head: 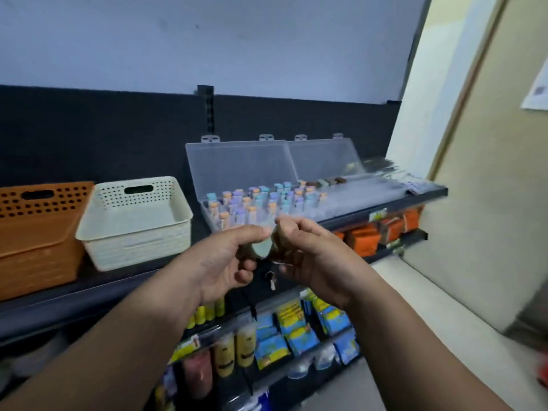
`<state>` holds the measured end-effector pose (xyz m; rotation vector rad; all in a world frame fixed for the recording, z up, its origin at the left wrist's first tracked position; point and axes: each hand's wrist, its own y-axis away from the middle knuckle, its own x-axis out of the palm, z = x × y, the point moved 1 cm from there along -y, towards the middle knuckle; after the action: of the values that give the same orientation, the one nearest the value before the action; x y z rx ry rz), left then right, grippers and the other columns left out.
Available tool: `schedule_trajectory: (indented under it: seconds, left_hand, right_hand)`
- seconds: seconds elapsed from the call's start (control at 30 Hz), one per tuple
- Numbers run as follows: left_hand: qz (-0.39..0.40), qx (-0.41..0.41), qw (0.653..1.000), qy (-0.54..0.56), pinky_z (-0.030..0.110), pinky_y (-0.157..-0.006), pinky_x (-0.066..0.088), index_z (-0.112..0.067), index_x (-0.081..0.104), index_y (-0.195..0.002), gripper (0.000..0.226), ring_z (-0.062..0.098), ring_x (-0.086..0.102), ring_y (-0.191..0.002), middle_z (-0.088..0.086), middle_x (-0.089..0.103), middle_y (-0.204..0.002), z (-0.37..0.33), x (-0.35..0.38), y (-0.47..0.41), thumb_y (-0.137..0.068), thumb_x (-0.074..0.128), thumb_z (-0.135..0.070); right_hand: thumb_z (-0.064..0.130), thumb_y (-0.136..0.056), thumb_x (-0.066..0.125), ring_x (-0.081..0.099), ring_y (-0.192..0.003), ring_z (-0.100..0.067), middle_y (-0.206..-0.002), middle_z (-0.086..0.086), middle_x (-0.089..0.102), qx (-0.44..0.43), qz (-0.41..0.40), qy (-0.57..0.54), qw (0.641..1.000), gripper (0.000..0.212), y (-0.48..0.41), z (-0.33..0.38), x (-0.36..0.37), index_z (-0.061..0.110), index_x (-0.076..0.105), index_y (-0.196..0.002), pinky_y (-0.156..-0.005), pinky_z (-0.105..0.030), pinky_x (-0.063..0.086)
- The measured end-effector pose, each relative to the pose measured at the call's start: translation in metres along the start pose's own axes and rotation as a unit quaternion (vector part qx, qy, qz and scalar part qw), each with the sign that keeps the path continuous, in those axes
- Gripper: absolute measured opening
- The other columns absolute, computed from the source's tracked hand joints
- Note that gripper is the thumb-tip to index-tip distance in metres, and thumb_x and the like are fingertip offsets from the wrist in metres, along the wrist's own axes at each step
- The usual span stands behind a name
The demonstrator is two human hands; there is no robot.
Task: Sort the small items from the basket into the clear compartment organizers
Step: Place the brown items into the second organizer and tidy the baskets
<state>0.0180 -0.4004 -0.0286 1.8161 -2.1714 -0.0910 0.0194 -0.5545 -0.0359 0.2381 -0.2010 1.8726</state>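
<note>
My left hand (228, 262) and my right hand (308, 256) meet in front of the shelf and both pinch small flat pieces, a pale green one (262, 248) and a brownish one (278, 237) pressed together. Behind them lies a clear compartment organizer (213, 216) with its lid up, filled with several small bottles with pastel caps. A second clear organizer (364, 188) to its right holds a few brown and green pieces in its far row. A cream basket (133, 232) stands left of the organizers; its inside shows nothing.
An orange basket (38, 232) stands at the far left of the dark shelf (382, 207). A small key (271, 280) hangs from the shelf front below my hands. Lower shelves carry packets and tubes. A beige wall and door close off the right.
</note>
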Motion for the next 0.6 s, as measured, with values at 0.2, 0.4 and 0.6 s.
schedule_trajectory:
  seconds: [0.2, 0.4, 0.6]
  left_hand:
    - [0.041, -0.021, 0.999, -0.009, 0.023, -0.047, 0.032, -0.016, 0.056, -0.085, 0.013, 0.014, 0.042, -0.052, 0.003, 0.054, -0.068, 0.012, 0.095, -0.045, -0.087, 0.053, -0.028]
    - [0.066, -0.027, 0.997, -0.019, 0.026, -0.055, 0.040, -0.012, 0.058, -0.087, 0.022, 0.016, 0.051, -0.060, 0.006, 0.057, -0.072, 0.004, 0.151, -0.100, -0.090, 0.049, -0.032]
    - [0.074, -0.016, 0.996, -0.055, 0.024, -0.054, 0.041, -0.018, 0.059, -0.090, 0.015, 0.013, 0.053, -0.065, 0.002, 0.060, -0.080, -0.007, 0.178, -0.185, -0.088, 0.055, -0.033]
  right_hand:
    - [0.006, -0.092, 0.056, 0.063, -0.096, -0.026, -0.104, -0.011, 0.061, -0.009, -0.061, -0.018, 0.998, 0.025, 0.025, 0.018, -0.097, 0.008, 0.056, -0.117, -0.083, -0.039, 0.053]
    - [0.009, -0.094, 0.054, 0.061, -0.092, -0.023, -0.102, -0.013, 0.060, -0.024, -0.132, -0.014, 0.991, 0.023, 0.015, 0.031, -0.168, 0.010, 0.055, -0.117, -0.070, -0.032, 0.056]
    - [0.005, -0.095, 0.053, 0.061, -0.086, -0.022, -0.095, -0.009, 0.062, -0.041, -0.166, 0.010, 0.985, 0.017, -0.037, 0.045, -0.230, 0.011, 0.056, -0.110, -0.080, -0.034, 0.049]
